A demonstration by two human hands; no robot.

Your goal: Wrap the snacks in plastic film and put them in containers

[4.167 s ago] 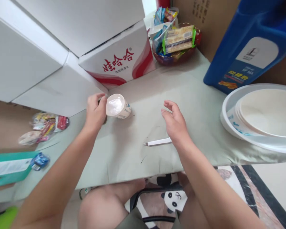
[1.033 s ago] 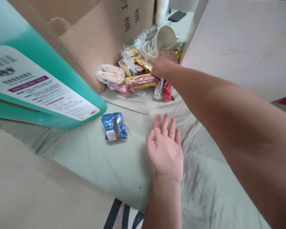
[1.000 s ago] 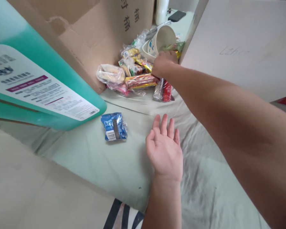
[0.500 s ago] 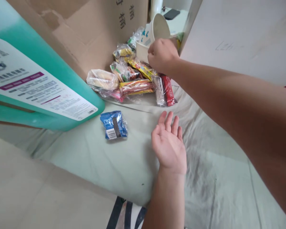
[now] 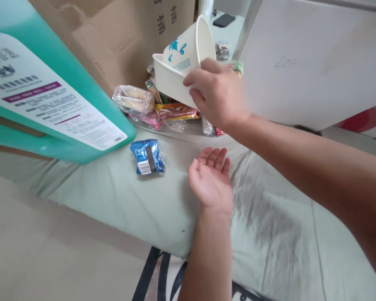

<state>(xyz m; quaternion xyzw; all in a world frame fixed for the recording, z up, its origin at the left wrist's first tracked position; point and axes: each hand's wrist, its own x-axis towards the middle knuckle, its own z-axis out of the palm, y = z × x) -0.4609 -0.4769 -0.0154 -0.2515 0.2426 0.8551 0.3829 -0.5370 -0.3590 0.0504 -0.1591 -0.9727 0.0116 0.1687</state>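
My right hand (image 5: pixel 217 94) grips two white paper containers by their rims, fingers closed. A paper cup (image 5: pixel 188 48) with blue leaf prints lies tilted inside a wider paper bowl (image 5: pixel 172 81). Both are held above a heap of packaged snacks (image 5: pixel 177 112), covering part of it. A clear-wrapped pastry (image 5: pixel 134 98) rests at the heap's left. My left hand (image 5: pixel 211 179) is palm up over the green sheet, fingers loosely spread, holding nothing. To its left lies a small blue snack packet (image 5: pixel 148 156) with a barcode.
A large teal jug (image 5: pixel 59 100) with a white label stands at the left, before a cardboard box (image 5: pixel 113 42). A white panel (image 5: pixel 294 62) borders the right. Behind, a dark phone-like object (image 5: pixel 224 20) lies on a surface. The green sheet (image 5: pixel 113 196) ends above the floor.
My right hand has lifted the nested cup and bowl toward me, over the snack heap. My left hand stays open, its fingers slightly more curled.
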